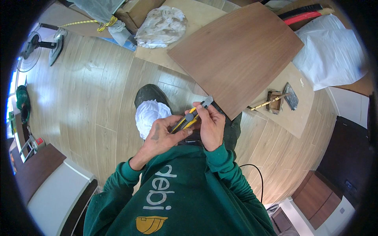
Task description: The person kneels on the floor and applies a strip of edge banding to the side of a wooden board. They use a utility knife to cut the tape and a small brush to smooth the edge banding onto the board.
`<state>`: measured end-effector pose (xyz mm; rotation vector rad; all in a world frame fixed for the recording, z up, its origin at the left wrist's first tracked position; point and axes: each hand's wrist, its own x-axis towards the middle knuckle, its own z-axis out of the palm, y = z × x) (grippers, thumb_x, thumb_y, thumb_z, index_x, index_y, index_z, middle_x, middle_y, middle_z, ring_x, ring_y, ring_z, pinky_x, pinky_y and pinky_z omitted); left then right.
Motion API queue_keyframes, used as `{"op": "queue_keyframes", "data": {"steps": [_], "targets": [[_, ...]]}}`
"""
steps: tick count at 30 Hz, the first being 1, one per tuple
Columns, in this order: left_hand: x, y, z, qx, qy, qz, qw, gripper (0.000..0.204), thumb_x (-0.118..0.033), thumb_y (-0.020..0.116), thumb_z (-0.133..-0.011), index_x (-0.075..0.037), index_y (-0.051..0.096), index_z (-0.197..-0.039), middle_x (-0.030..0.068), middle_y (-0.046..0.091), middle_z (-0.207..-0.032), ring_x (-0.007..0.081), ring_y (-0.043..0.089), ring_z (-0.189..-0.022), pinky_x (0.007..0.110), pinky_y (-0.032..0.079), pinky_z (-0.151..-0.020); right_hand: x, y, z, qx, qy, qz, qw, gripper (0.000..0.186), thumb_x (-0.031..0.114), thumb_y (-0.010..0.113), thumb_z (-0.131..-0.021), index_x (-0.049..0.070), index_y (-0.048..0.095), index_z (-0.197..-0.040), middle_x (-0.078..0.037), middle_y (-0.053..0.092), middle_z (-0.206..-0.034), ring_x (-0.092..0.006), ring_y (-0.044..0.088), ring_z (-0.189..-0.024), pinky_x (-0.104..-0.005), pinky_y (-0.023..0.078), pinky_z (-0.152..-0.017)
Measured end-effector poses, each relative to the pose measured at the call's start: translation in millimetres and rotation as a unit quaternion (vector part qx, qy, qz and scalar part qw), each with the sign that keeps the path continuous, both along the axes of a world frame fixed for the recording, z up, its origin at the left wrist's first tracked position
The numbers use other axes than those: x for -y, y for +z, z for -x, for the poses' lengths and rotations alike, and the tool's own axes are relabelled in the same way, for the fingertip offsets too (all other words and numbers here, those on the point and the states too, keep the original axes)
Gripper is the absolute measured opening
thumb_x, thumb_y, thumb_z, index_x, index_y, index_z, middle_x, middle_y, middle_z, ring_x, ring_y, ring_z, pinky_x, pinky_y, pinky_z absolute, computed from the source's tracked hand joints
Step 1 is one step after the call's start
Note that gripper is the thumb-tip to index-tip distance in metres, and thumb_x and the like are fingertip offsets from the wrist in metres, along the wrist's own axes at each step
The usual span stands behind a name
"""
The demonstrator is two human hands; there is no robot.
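A yellow and black utility knife (184,122) is held between both hands in front of my chest, tilted up to the right. My left hand (157,137) is closed around its lower end, thumb along the handle. My right hand (212,128) pinches the front end with thumb and fingers, beside a grey metal piece (206,101) that looks like the blade end. Just beyond the hands lies a large brown wood-grain panel (240,59), its near corner close to my right hand. A white cloth (151,118) covers part of my left leg, above a dark shoe (151,94).
A cardboard sheet (295,122) lies under the panel, carrying a small open box (275,103) with a stick across it. White plastic (330,55) lies at right, a stained cloth (161,27) at the back. A fan (33,45) and another person (23,100) are far left. A black cable (260,177) curves beside me.
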<state>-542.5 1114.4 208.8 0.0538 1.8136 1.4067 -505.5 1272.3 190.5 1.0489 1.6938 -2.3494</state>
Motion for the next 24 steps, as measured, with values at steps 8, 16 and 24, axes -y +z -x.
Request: {"op": "queue_keyframes", "data": {"steps": [8, 16, 24], "targets": [[2.3, -1.5, 7.9, 0.000, -0.003, 0.028, 1.000, 0.035, -0.023, 0.077, -0.087, 0.000, 0.069, -0.112, 0.0041, 0.064, -0.071, 0.0086, 0.057, -0.057, 0.026, 0.043, -0.052, 2.6, -5.5, 11.5, -0.025, 0.012, 0.004, 1.000, 0.027, 0.018, 0.057, -0.101, -0.005, 0.065, -0.113, -0.015, 0.072, -0.093, -0.0160, 0.070, -0.079, -0.0259, 0.056, -0.062], [-0.3, 0.0, -3.4, -0.007, 0.004, -0.023, 1.000, 0.034, -0.020, 0.077, -0.087, 0.001, 0.068, -0.111, 0.0025, 0.062, -0.070, 0.0074, 0.054, -0.060, 0.026, 0.041, -0.053, -1.8, 7.8, -4.2, 0.001, 0.003, -0.008, 1.000, 0.026, 0.016, 0.055, -0.102, -0.006, 0.064, -0.112, -0.013, 0.072, -0.092, -0.0137, 0.068, -0.080, -0.0254, 0.055, -0.066], [1.8, -5.9, 1.5, 0.014, 0.009, -0.019, 1.000, 0.035, -0.022, 0.078, -0.087, 0.001, 0.068, -0.112, 0.0029, 0.063, -0.069, 0.0077, 0.055, -0.054, 0.026, 0.041, -0.049, 1.9, -1.2, 1.8, 0.002, -0.009, 0.007, 1.000, 0.025, 0.016, 0.055, -0.101, -0.006, 0.064, -0.109, -0.012, 0.072, -0.091, -0.0130, 0.068, -0.079, -0.0251, 0.054, -0.069]]}}
